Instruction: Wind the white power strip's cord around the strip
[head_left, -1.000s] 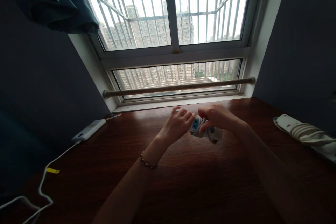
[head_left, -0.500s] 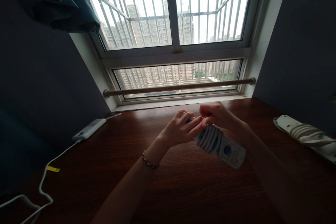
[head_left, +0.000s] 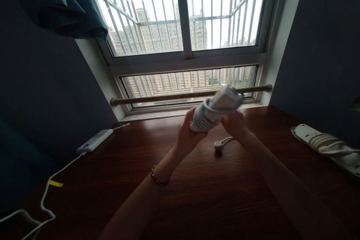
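Note:
In the head view my left hand (head_left: 186,135) is wrapped round one end of a white power strip (head_left: 225,97), tilted so that its far end points up and right towards the window. White cord (head_left: 204,117) is coiled in several turns about its middle. My right hand (head_left: 235,125) is closed just below the raised end, with a loose length of the cord in its fingers. From that hand the cord runs down to a round white plug (head_left: 218,145), which hangs close above the wooden surface.
A second power strip (head_left: 308,132) wound with cord lies at the right. To the left is a white power bank (head_left: 95,140) with a white cable (head_left: 45,195) bearing a yellow tag (head_left: 56,183). A metal rail (head_left: 157,98) crosses the window; a curtain (head_left: 64,7) hangs upper left.
The power strip has swung from pointing down and right to pointing up and right. The plug and a loose piece of cord now show below my right hand.

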Demonstrator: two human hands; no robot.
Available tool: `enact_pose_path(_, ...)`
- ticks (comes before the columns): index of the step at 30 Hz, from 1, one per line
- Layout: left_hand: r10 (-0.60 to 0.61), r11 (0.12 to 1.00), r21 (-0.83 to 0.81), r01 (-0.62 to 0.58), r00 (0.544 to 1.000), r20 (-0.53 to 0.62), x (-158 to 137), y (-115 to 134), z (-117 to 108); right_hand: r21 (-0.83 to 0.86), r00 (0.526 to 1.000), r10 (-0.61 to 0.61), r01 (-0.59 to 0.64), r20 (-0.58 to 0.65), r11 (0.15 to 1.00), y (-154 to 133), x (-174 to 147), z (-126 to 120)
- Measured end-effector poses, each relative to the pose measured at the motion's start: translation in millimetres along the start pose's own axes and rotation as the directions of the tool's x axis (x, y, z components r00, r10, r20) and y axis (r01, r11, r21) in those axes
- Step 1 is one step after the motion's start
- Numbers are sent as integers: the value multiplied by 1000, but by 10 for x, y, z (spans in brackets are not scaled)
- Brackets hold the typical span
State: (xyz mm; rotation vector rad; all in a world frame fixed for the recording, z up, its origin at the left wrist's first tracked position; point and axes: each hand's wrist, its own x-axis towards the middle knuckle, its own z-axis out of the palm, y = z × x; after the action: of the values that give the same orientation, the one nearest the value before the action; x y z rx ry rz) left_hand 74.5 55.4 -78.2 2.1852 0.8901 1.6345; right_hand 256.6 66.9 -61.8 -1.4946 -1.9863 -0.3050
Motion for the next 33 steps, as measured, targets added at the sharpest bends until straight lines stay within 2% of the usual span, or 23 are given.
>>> enact_pose_path(1,-144,983,-126,136,988,-55,34,7,-4,-14,999,44,-44,1,999,17,9,38)
enact_pose_path(3,-396,862,-384,331,913,-102,111,-9,-33,-54,988,145,-142,55,988,72,31,114)
enact_pose_path(5,-549,731,-540,417,830,-103,187,-64,-91,-85,972,188,-178,140,980,140,50,166)
enact_pose_path(7,-601,692,-574,437,790,-122,248,-145,-172,-75,968,177,-166,176,983,190,62,178)
enact_pose_path(9,-627,689,-551,471,768,-127,288,-236,-260,-55,984,119,-113,132,992,204,63,147)
enact_pose_path(12,-678,658,-458,598,735,-15,306,-354,-366,-93,999,-13,9,-39,996,172,46,52)
enact_pose_path(15,-701,650,-294,701,702,126,289,-445,-382,-200,976,-148,115,-161,973,137,20,-62)
enact_pose_path(18,-698,695,-92,713,700,149,249,-531,-295,-304,942,-279,215,-188,928,93,-10,-177)
enact_pose_path(22,-627,775,211,595,766,141,140,-592,-123,-403,880,-454,369,-138,838,-55,-78,-292)
enact_pose_path(26,-487,825,462,325,824,290,-15,-506,-16,-423,817,-573,499,-60,756,-201,-136,-324)
enact_pose_path(30,-280,832,553,-45,826,488,-93,-376,13,-372,847,-532,490,-12,788,-154,-108,-332)
enact_pose_path(33,-149,768,577,-279,797,585,-77,-333,12,-226,870,-491,487,42,844,4,-42,-306)
